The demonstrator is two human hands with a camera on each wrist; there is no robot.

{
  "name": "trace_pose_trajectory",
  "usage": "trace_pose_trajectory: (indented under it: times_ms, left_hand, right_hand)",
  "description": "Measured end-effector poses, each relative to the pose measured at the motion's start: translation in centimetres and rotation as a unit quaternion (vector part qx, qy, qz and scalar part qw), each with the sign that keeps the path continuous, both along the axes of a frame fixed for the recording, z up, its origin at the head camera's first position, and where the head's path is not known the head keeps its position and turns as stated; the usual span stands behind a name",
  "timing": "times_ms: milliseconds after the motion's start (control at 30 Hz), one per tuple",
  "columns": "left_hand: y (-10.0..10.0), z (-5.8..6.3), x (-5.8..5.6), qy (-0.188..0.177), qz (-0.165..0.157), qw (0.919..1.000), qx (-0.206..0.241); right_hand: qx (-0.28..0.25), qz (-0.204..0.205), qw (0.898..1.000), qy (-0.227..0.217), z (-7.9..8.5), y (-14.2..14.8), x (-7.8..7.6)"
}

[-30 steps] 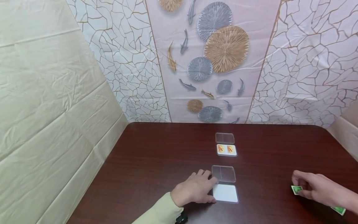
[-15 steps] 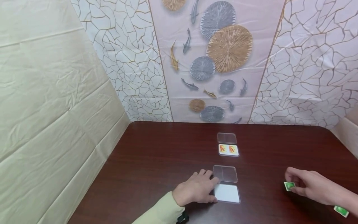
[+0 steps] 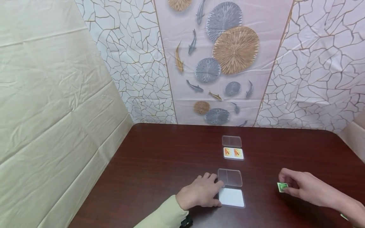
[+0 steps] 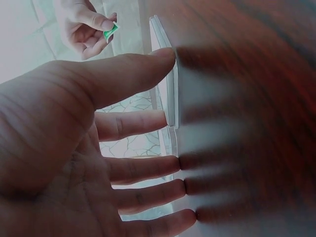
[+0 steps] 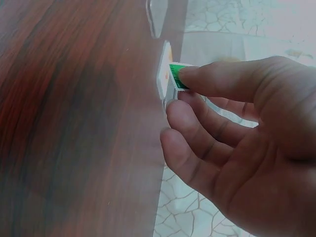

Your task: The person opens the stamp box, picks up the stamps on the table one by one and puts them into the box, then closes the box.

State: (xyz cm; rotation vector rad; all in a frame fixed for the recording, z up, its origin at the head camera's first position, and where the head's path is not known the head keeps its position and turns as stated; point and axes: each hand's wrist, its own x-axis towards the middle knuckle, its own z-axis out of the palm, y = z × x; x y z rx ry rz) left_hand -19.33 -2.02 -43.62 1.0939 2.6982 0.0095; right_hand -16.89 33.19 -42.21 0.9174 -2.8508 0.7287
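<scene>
My left hand [image 3: 201, 191] rests on the table, thumb and index fingertip touching the left edge of a clear plastic case with a white insert [image 3: 231, 197]. In the left wrist view its fingers extend nearly straight, tips at the case and tabletop. Its clear lid [image 3: 229, 177] lies opened behind it. Right of the case, my right hand [image 3: 303, 186] pinches a small green card [image 3: 282, 187] with a white border between thumb and fingers, above the table. Below the right forearm, another green piece [image 3: 344, 217] is mostly hidden.
Farther back lies a second clear case [image 3: 233, 153] holding two orange pictures on white, its lid [image 3: 232, 141] opened behind it. The dark wooden table [image 3: 159, 158] ends at a patterned cloth backdrop [image 3: 142, 79]. Beige cloth [image 3: 57, 110] hangs at the left.
My right hand has moved left with the small green card, toward the near case. The left hand stays at the case's edge. The view has shifted slightly.
</scene>
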Motion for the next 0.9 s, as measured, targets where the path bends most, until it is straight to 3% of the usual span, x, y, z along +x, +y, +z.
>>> trace_pose_trajectory:
  times_ms: [300, 900]
  left_hand:
    - [0.2, -0.1, 0.0, 0.001, -0.003, 1.0, 0.002]
    - [0.0, 0.0, 0.0, -0.012, -0.002, 0.9999, 0.007]
  right_hand:
    - [-0.018, 0.021, 0.999, 0.023, 0.3, -1.6, 0.3]
    - [-0.027, 0.033, 0.998, -0.048, 0.9, -5.9, -0.4]
